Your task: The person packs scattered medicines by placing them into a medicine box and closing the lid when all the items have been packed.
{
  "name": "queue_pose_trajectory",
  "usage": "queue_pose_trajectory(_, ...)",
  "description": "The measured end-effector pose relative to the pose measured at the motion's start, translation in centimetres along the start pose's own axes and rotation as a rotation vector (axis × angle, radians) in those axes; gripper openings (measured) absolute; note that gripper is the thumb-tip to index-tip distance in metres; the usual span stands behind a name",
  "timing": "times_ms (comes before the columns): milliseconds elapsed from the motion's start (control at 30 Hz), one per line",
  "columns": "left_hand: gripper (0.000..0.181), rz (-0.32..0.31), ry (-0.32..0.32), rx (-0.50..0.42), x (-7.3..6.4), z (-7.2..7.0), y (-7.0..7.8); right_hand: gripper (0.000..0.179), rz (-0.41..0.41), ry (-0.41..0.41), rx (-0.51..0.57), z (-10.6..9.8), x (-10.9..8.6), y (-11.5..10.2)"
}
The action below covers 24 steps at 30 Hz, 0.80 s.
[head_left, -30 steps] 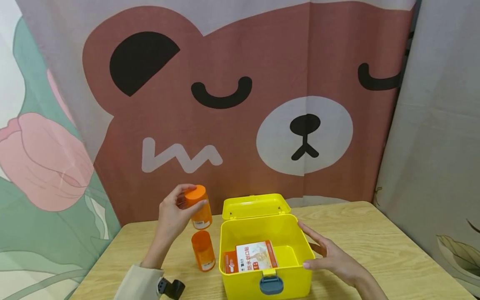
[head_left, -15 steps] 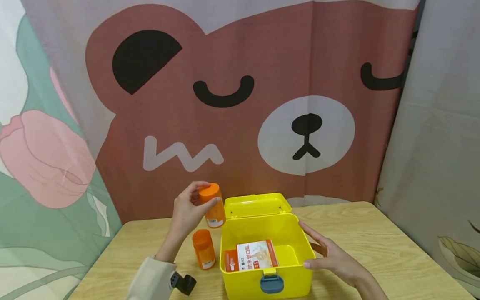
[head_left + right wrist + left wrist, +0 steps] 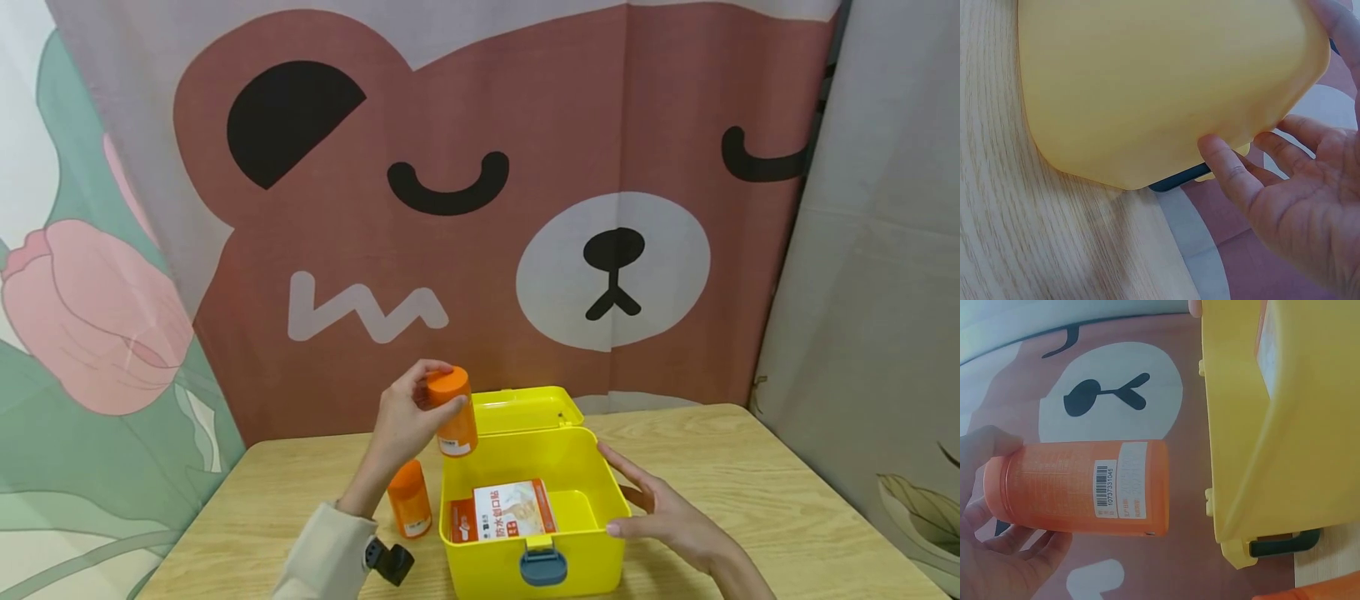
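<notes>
In the head view my left hand [image 3: 408, 412] holds an orange bottle [image 3: 453, 429] by its cap end, thumb on one side and fingers on the other. The bottle hangs upright above the left rear rim of an open yellow box [image 3: 534, 567]. A barcode label [image 3: 1107, 487] shows on its side in the left wrist view. Inside the box lies a white and red carton of adhesive bandages [image 3: 510, 510]. My right hand [image 3: 667, 521] rests against the box's right side with fingers spread, and the right wrist view shows the fingertips [image 3: 1213, 147] touching the outer wall.
A second orange bottle [image 3: 410, 504] stands on the wooden table [image 3: 315, 475], left of the box and partly behind my left forearm. The box's lid [image 3: 525, 410] is tipped back, and a grey latch [image 3: 543, 567] hangs at its front. A bear-print curtain [image 3: 480, 275] hangs behind the table.
My left hand has carried the orange bottle rightward, from behind the second bottle to over the box's left rear rim. My right hand has stayed at the box's side.
</notes>
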<state>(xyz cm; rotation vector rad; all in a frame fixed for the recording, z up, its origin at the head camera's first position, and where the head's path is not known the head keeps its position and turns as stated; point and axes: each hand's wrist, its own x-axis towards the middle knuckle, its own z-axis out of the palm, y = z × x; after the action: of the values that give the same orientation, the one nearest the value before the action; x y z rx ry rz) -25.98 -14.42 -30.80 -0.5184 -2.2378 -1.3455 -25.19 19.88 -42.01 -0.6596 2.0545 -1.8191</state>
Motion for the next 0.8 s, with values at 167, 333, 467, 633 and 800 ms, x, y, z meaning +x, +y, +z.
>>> queue_pose_trajectory(167,0.036,0.015,-0.029,0.001,0.1,0.6,0.3,0.084,-0.001,-0.005,0.007,0.0,0.1,0.0)
queue_pose_trajectory(333,0.035,0.051,-0.067,0.026,0.3,1.4,0.6,0.084,0.005,-0.002,0.009,0.0,0.0,0.0)
queue_pose_trajectory(467,0.036,0.059,-0.094,0.032,0.3,2.0,1.0,0.084,0.012,0.005,0.000,0.0,0.0,0.0)
queue_pose_trajectory(633,0.037,0.048,-0.123,0.021,0.3,2.6,1.4,0.085,0.017,0.011,-0.014,0.0,0.0,0.0)
queue_pose_trajectory(800,0.038,0.055,-0.150,0.036,0.4,3.1,1.6,0.085,0.016,0.013,-0.017,0.0,0.0,0.0)
